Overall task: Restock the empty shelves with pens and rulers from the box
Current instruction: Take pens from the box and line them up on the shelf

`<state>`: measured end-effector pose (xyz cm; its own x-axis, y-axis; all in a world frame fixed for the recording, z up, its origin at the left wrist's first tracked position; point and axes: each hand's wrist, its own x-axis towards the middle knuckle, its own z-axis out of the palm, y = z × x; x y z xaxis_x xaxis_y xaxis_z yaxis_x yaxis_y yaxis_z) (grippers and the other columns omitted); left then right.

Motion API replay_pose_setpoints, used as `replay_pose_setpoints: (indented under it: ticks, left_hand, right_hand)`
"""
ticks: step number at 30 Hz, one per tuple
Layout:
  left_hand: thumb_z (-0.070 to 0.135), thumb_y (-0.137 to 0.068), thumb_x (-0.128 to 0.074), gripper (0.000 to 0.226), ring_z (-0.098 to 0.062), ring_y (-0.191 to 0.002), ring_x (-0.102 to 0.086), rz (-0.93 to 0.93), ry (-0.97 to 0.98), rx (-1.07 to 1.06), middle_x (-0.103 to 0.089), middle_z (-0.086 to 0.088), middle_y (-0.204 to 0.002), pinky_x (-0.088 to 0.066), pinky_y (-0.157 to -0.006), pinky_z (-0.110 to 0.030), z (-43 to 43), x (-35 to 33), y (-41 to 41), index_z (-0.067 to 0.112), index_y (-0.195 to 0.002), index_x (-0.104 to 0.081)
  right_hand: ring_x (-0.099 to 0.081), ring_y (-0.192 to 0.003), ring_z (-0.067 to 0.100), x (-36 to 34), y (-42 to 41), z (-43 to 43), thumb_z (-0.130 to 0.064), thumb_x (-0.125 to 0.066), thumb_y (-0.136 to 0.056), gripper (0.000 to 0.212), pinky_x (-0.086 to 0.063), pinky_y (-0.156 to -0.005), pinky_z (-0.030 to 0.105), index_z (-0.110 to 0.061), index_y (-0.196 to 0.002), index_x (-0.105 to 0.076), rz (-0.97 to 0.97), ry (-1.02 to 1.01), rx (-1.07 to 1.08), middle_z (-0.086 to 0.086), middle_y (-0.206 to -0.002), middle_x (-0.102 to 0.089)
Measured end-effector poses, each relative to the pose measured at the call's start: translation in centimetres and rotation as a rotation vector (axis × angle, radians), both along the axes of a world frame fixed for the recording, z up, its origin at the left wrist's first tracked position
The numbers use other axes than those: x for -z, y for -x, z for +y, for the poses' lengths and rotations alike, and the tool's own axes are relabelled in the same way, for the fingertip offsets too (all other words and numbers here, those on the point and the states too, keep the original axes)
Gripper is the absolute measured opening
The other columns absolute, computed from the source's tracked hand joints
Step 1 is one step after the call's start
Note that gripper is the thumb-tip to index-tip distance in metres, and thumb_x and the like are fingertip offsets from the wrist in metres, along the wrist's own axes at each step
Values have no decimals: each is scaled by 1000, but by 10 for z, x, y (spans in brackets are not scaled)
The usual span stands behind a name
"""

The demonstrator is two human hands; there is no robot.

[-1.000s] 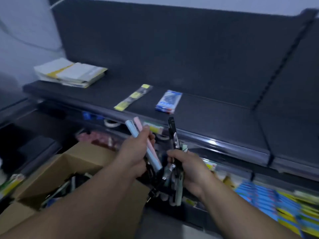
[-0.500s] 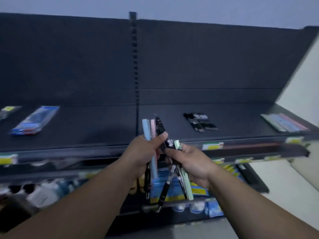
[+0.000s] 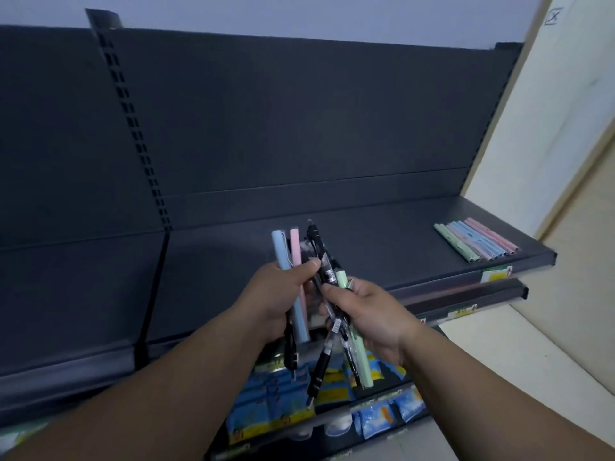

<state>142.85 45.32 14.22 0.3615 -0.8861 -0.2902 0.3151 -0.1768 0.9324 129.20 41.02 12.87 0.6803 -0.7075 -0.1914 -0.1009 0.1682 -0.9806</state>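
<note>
Now, starting at the left, past the slotted upright (image 3: pixel 133 128), the dark shelf (image 3: pixel 216 271) stretches bare in front of us. Over its front edge our left hand (image 3: pixel 279 297) is curled around a blue pen (image 3: pixel 279 247) and a pink pen (image 3: pixel 295 244), thumb pressed across them. Both stand almost upright, caps towards the back panel.

Between our two hands a few black pens (image 3: pixel 316 244) cross in a loose fan. We cannot tell which fingers hold each of them.

Our right hand (image 3: pixel 376 317) grips the lower part of that fan along with a green pen (image 3: pixel 362 361), whose end hangs down in front of the blue packets (image 3: pixel 263 400) on the shelves below.

Further right, at the right end of the same shelf, a row of pastel pens (image 3: pixel 476 242) lies flat, side by side, just behind a price label (image 3: pixel 497 273) on the front edge. Their long axes run from the back towards the front edge, slanting a little to the right.

That row lies up and to the right of our grip, and our right hand is the nearer one. We judge that the pastel pens we hold must be tipped from upright to flat and turned to match that slant. The box is out of view.
</note>
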Motion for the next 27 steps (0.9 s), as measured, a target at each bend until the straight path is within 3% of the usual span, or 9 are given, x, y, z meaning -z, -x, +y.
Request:
replay_pose_setpoints:
  ticks: [3,7,10,13,16,19,23,27]
  left_hand:
    - [20,-88,-68,15,-19,-60,-51,-43,24,55,-53,-4,-63,-50,-64,-32,-39,-4,-10,9,-80,-63]
    - [30,-91,-64,21,-16,-59,-50,6,55,41,-51,-4,-68,-52,-58,-31,-95,-14,-17,10,-88,-60]
    - [25,-96,-56,18,-14,-72,-53,112,114,-38,-54,-3,-79,-52,-52,-25,-132,-17,-14,10,-89,-61]
    - [22,-97,-55,15,-10,-78,-55,203,158,-81,-57,0,-82,-48,-68,-23,-161,-15,-7,12,-89,-63]
    - [24,-97,-54,16,-9,-82,-56,235,192,-97,-58,3,-82,-45,-75,-22,-185,-12,7,14,-89,-63]
    - [34,-98,-52,21,-9,-92,-57,95,171,-49,-61,5,-92,-44,-78,-25,-209,-7,27,19,-89,-66]
    - [41,-94,-55,27,-6,-80,-59,-151,113,-33,-64,4,-86,-44,-71,-20,-243,-2,67,17,-88,-67]
    - [41,-88,-65,31,-22,-93,-66,-69,71,-7,-70,-7,-95,-52,-92,-40,-287,1,116,11,-96,-67]
  right_hand:
    - [-52,-57,13,-13,-3,-31,-22,-55,-99,21,-44,-49,28,-14,-81,-63,25,-10,46,2,-66,-62]
    - [-60,-63,12,-24,-9,-73,-15,-61,-95,12,-50,-57,25,-10,-87,-68,7,-2,107,5,-77,-68]
    - [-59,-56,14,-21,-11,-97,-12,-66,-90,10,-49,-51,24,-3,-86,-68,-58,-113,274,8,-73,-67]
    - [-57,-49,13,-17,-4,-117,-17,-72,-83,13,-49,-48,24,-4,-86,-69,-131,-290,309,5,-66,-66]
    - [-54,-49,11,-15,8,-137,-26,-77,-72,17,-46,-46,23,-11,-78,-71,-96,-314,283,3,-62,-63]
    - [-50,-47,11,-11,25,-162,-21,-75,-80,14,-42,-41,21,-9,-83,-69,-89,-314,311,2,-61,-59]
    - [-47,-42,9,-1,65,-200,-18,-71,-83,10,-38,-37,19,-12,-77,-65,-76,-344,335,1,-59,-58]
    - [-46,-38,9,-1,125,-245,-21,-72,-76,12,-33,-33,17,-12,-75,-64,-68,-417,276,1,-56,-58]
